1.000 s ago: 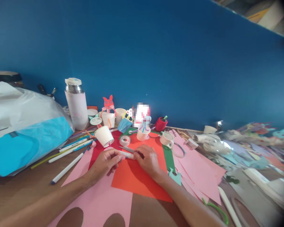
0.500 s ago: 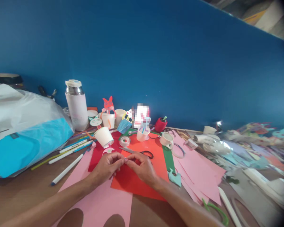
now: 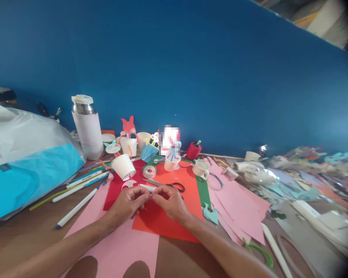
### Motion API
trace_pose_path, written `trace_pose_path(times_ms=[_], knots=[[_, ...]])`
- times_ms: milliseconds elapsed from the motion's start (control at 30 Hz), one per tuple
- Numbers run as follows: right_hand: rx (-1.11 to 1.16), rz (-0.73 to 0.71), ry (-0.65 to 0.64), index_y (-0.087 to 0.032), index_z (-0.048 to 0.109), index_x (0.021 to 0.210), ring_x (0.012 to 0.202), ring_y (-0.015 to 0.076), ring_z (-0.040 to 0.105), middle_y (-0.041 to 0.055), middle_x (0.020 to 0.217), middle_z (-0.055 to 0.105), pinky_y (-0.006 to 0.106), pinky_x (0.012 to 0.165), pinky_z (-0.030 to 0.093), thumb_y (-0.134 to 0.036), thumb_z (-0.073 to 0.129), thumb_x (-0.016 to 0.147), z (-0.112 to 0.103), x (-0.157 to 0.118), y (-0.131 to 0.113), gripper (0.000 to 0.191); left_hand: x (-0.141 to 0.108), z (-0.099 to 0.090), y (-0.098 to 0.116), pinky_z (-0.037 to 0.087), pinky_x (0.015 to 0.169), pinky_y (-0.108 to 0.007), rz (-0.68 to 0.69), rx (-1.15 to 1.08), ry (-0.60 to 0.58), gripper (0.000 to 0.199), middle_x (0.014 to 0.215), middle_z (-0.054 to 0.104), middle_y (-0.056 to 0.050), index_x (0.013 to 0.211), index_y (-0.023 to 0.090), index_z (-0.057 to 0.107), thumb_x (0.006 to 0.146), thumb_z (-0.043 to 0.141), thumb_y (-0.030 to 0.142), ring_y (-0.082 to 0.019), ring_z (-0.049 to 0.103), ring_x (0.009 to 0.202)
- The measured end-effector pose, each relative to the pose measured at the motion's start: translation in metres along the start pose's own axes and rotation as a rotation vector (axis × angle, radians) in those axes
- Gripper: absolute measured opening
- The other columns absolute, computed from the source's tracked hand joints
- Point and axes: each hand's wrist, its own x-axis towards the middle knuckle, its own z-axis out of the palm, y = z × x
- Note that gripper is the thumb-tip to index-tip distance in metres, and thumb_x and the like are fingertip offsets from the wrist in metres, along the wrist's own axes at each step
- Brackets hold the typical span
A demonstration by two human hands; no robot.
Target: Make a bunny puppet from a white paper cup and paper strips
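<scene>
My left hand and my right hand meet over the orange-red sheet of paper. Both are closed, thumb and finger pinched at a small pale piece, mostly hidden by the fingertips, so its kind does not show. Just beyond them lies a white strip-like thing, partly covered. Scissors with dark handles rest on the paper behind my right hand. A pink paper face lies behind my left hand, beside a tilted white paper cup. A tape roll sits farther back.
Decorated cups with paper animals stand at the back, near a flask. Markers and a plastic bag lie left. Toward the right are a large tape ring, pink sheets, green-handled scissors and paper scraps.
The view has shifted slightly, so everything sits a little farther left. My hands stay pinched together, and the white strip-like thing behind the fingers now shows more.
</scene>
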Motion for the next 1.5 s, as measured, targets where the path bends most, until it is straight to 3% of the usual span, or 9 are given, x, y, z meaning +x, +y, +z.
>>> trace_pose_path(times_ms=[367, 467, 533, 667, 767, 867, 1067, 1333, 1500], knots=[[0.016, -0.002, -0.01, -0.016, 0.062, 0.071, 0.062, 0.0103, 0.05, -0.0008, 0.067, 0.059, 0.021, 0.059, 0.038, -0.025, 0.056, 0.074, 0.002, -0.002, -0.005, 0.012, 0.003, 0.001, -0.004, 0.029, 0.031, -0.015, -0.033, -0.06, 0.002, 0.023, 0.046, 0.048, 0.006, 0.073, 0.016, 0.052, 0.071, 0.057, 0.039, -0.005, 0.041, 0.033], [0.053, -0.003, 0.014, -0.016, 0.063, 0.073, 0.063, 0.0107, 0.051, -0.0005, 0.067, 0.06, 0.021, 0.06, 0.039, -0.027, 0.054, 0.075, -0.006, 0.003, -0.003, 0.014, 0.002, 0.001, 0.0, 0.028, 0.03, -0.015, -0.035, -0.078, 0.006, 0.024, 0.047, 0.049, 0.006, 0.071, 0.016, 0.051, 0.071, 0.056, 0.039, -0.005, 0.04, 0.033], [0.096, 0.005, 0.143, -0.016, 0.063, 0.075, 0.062, 0.0109, 0.051, -0.0003, 0.067, 0.059, 0.022, 0.06, 0.04, -0.028, 0.053, 0.075, -0.019, 0.013, 0.002, 0.015, 0.0, 0.001, 0.004, 0.028, 0.031, -0.015, -0.038, -0.1, 0.002, 0.023, 0.049, 0.05, 0.005, 0.07, 0.016, 0.05, 0.071, 0.056, 0.039, -0.005, 0.041, 0.034], [0.134, -0.024, 0.527, -0.017, 0.061, 0.086, 0.065, 0.0118, 0.051, 0.0005, 0.073, 0.06, 0.023, 0.061, 0.04, -0.031, 0.052, 0.074, -0.055, 0.038, 0.019, 0.02, -0.004, 0.001, 0.01, 0.03, 0.033, -0.016, -0.039, -0.11, -0.01, 0.02, 0.052, 0.051, 0.005, 0.069, 0.016, 0.049, 0.072, 0.055, 0.035, -0.006, 0.043, 0.038], [0.135, -0.002, 0.642, -0.017, 0.06, 0.09, 0.063, 0.0111, 0.05, 0.0017, 0.079, 0.061, 0.023, 0.058, 0.039, -0.032, 0.054, 0.072, -0.075, 0.051, 0.033, 0.024, -0.004, 0.001, 0.011, 0.03, 0.035, -0.017, -0.038, -0.097, -0.004, 0.019, 0.052, 0.049, 0.005, 0.07, 0.016, 0.049, 0.072, 0.055, 0.034, -0.006, 0.044, 0.04], [0.241, 0.06, 0.66, -0.016, 0.058, 0.095, 0.061, 0.011, 0.051, 0.0035, 0.082, 0.062, 0.023, 0.052, 0.038, -0.031, 0.054, 0.07, -0.085, 0.06, 0.044, 0.029, -0.002, 0.002, 0.01, 0.029, 0.035, -0.017, -0.061, -0.086, -0.014, 0.02, 0.051, 0.049, 0.005, 0.069, 0.016, 0.049, 0.072, 0.054, 0.035, -0.006, 0.042, 0.038], [0.397, 0.156, 0.643, -0.017, 0.058, 0.095, 0.075, 0.0153, 0.058, 0.0051, 0.092, 0.062, 0.02, 0.047, 0.039, -0.031, 0.059, 0.063, -0.093, 0.082, 0.055, 0.035, -0.001, 0.004, 0.011, 0.029, 0.036, -0.017, -0.058, -0.084, 0.001, 0.022, 0.051, 0.048, 0.005, 0.068, 0.017, 0.049, 0.071, 0.055, 0.037, -0.006, 0.042, 0.039], [0.519, 0.086, 0.534, -0.018, 0.057, 0.091, 0.065, 0.0109, 0.056, 0.0005, 0.078, 0.061, 0.017, 0.042, 0.036, -0.033, 0.064, 0.063, -0.086, 0.088, 0.055, 0.033, -0.001, -0.001, 0.006, 0.031, 0.037, -0.018, -0.06, -0.085, -0.042, 0.022, 0.055, 0.05, 0.004, 0.07, 0.017, 0.05, 0.072, 0.054, 0.038, -0.007, 0.044, 0.042], [0.643, 0.088, 0.566, -0.019, 0.057, 0.085, 0.064, 0.0119, 0.057, -0.0003, 0.074, 0.061, 0.017, 0.04, 0.034, -0.031, 0.066, 0.06, -0.086, 0.09, 0.055, 0.029, -0.001, -0.001, 0.005, 0.032, 0.038, -0.017, -0.062, -0.086, -0.054, 0.02, 0.054, 0.049, 0.005, 0.071, 0.017, 0.05, 0.074, 0.053, 0.036, -0.007, 0.044, 0.044]])
